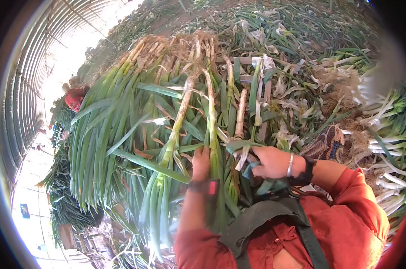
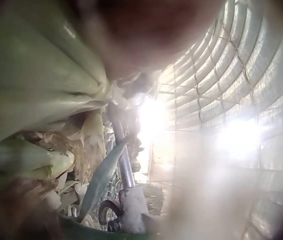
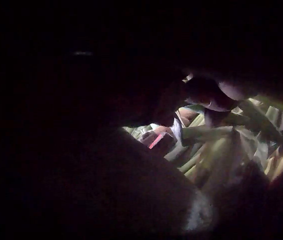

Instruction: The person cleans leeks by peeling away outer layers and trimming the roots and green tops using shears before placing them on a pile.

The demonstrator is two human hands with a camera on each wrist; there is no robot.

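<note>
In the head view my left hand (image 1: pixel 200 163) grips a long green onion (image 1: pixel 211 107) around its green part, with its pale stem and roots pointing away from me. To its right, my right hand (image 1: pixel 274 162) holds loose green onion leaves (image 1: pixel 243 145) between curled fingers and thumb. Another green onion (image 1: pixel 180 114) lies just left of the left hand, on top of the pile. The left wrist view has broad green leaves (image 2: pixel 26 100) close up under a blurred part of the hand. Mostly dark, the right wrist view catches a few leaves (image 3: pixel 201 135) past the fingers.
A big heap of unpeeled green onions (image 1: pixel 109 116) spreads to the left, roots at the far end. Stripped leaves and husks (image 1: pixel 292 94) litter the right side. Peeled white-stemmed onions (image 1: pixel 389 166) are piled at far right, near a patterned shoe (image 1: pixel 333 141).
</note>
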